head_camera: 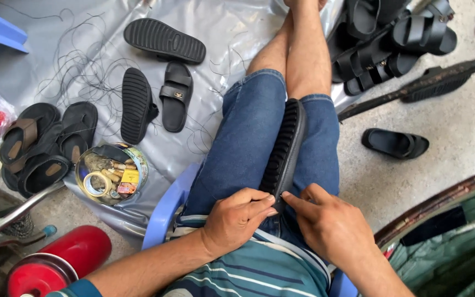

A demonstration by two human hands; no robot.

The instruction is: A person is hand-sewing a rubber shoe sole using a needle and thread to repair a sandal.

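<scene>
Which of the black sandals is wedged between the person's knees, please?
The black sandal standing on edge between the thighs, touched by both hands; the others lie on the sheet or floor.

Black sandal sole (285, 149): clamped on edge between the person's knees, ridged tread facing left. Left hand (237, 217) and right hand (325, 223): both pinching the sole's near end, fingertips almost meeting. Blue plastic stool (167, 206): under the seated person. Grey sheet (83, 49): spread on the floor, strewn with loose black thread. Round tin (111, 173): open, holding tape rolls and small items. Finished sandals (45, 144): heaped at left. Single black slide (395, 143): alone on concrete at right.
</scene>
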